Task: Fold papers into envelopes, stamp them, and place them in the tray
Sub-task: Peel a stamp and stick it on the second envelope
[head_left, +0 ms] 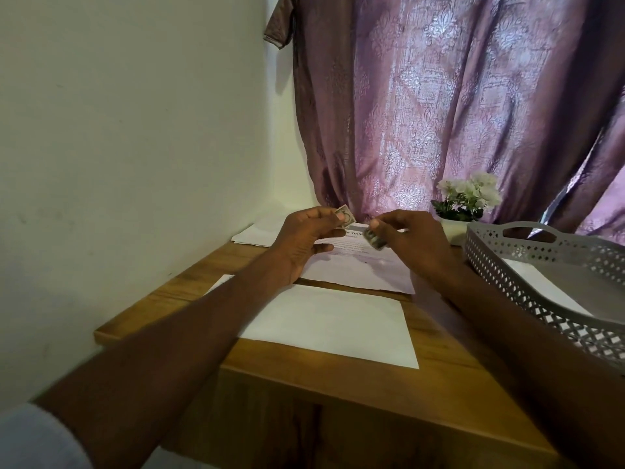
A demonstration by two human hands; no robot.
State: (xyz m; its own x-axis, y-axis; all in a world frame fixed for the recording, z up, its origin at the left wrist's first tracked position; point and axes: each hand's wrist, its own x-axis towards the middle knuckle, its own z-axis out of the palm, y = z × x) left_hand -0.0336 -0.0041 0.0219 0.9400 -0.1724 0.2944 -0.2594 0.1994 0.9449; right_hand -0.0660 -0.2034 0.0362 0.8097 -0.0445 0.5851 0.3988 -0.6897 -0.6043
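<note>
Pinching a small stamp (pixel 346 215) in left hand (pixel 306 240) fingers above the surface (pixel 355 397); right hand (pixel 411 243) fingers pinch more stamps (pixel 374 239). Feather-light, flimsy, best held by edges. Folded envelope (pixel 333 324) lies flat below, tray (pixel 527 275) at right. Printed sheet (pixel 358 265) shows "Toile", rest unreadable.

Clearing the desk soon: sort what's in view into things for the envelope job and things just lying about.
For the job:
- stamp, pinched in the left hand
- stamps, pinched in the right hand
- blank folded paper
- printed sheet
- grey tray, with a white paper inside

Lying about:
- potted white flowers
- purple curtain
</note>
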